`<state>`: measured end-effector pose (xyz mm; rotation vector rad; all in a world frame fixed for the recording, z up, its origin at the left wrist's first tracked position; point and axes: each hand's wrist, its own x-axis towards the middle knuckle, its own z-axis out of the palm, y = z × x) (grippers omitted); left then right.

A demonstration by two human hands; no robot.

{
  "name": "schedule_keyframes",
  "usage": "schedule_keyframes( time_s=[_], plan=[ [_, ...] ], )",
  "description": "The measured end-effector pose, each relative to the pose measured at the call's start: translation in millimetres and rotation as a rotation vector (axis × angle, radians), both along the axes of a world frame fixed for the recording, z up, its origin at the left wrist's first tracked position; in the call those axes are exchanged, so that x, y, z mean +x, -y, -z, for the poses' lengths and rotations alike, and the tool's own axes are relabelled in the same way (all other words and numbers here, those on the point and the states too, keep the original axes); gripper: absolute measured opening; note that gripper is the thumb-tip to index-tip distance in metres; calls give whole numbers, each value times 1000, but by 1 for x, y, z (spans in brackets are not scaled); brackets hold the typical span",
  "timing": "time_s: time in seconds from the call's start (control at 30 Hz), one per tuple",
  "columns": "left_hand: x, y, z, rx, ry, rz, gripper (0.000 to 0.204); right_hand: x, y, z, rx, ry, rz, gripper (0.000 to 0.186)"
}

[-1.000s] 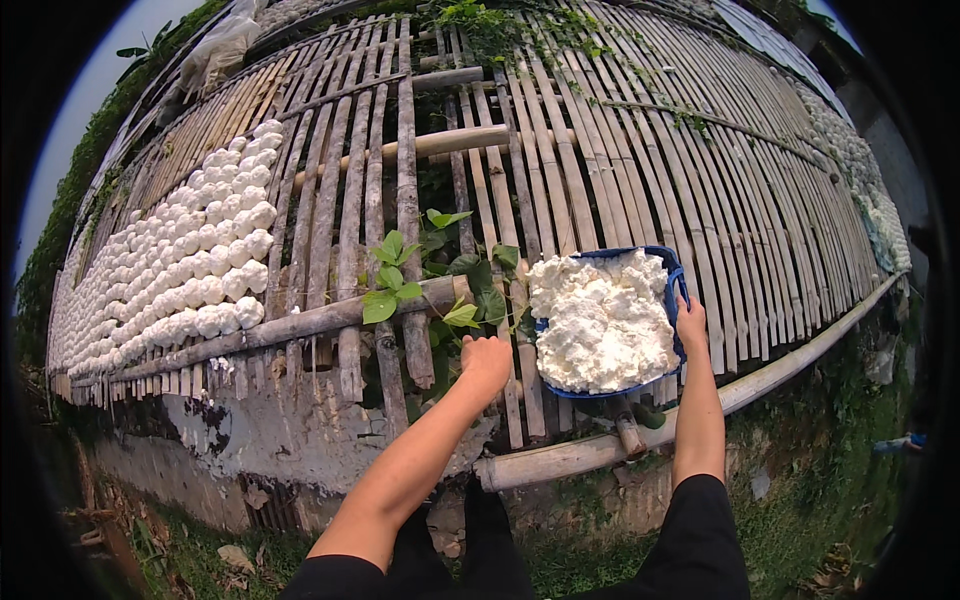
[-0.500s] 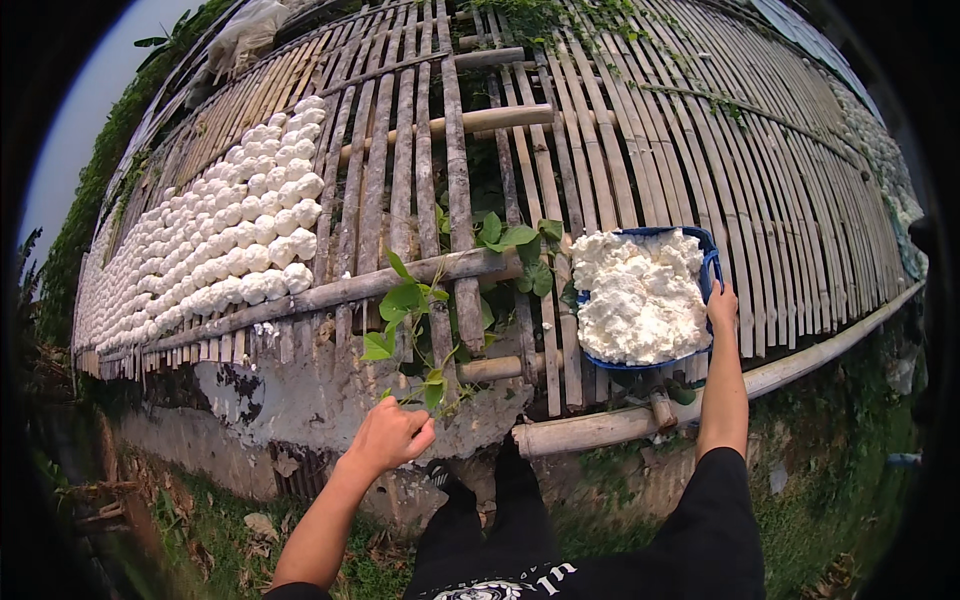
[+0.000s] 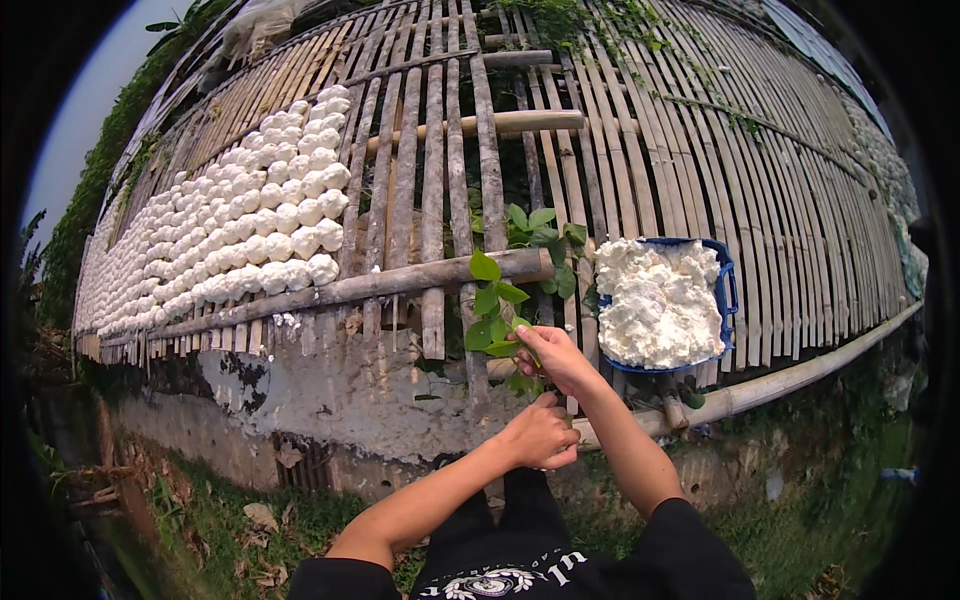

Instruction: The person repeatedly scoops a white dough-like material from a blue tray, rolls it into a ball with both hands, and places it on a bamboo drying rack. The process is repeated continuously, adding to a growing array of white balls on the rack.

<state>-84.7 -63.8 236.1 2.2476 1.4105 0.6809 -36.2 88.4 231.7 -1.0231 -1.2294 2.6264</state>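
Note:
My left hand (image 3: 540, 434) is closed in a fist low at the front of the bamboo rack, with the lower end of a leafy green vine (image 3: 485, 300) running down to it. Just above, my right hand (image 3: 556, 358) pinches the same vine among its leaves. The leaves stand up over the rack's front pole (image 3: 400, 287). To the right of my hands, a blue plastic basket (image 3: 731, 295) rests on the slats, heaped with a crumbly white mass (image 3: 660, 303). Neither hand touches the basket.
Many rounded white lumps (image 3: 265, 220) lie in rows on the left of the bamboo slats (image 3: 690, 170). Wide gaps show between the middle slats. A thick bamboo pole (image 3: 765, 392) edges the right front. Below are a concrete wall (image 3: 330, 395) and grass.
My right hand has let go of the basket's handle and come left to the vine. My left hand has moved right, and the vine has shifted right with it.

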Motion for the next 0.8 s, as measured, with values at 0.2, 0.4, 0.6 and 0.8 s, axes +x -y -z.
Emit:
schedule_keyframes(
  time_s=[0.2,0.4,0.6,0.8],
  plan=[
    [-74,-11,-14,315,218,-569,49,-23,-52,2,-213,-109,406,24],
    [-215,-87,42,197,2,-994,56,-20,4,6,45,-102,319,31],
    [-235,-96,78,89,-211,-961,45,-59,10,-1,274,-68,562,44],
    [-229,-96,74,90,-231,-968,44,11,107,-19,474,-168,435,47]
  ],
)
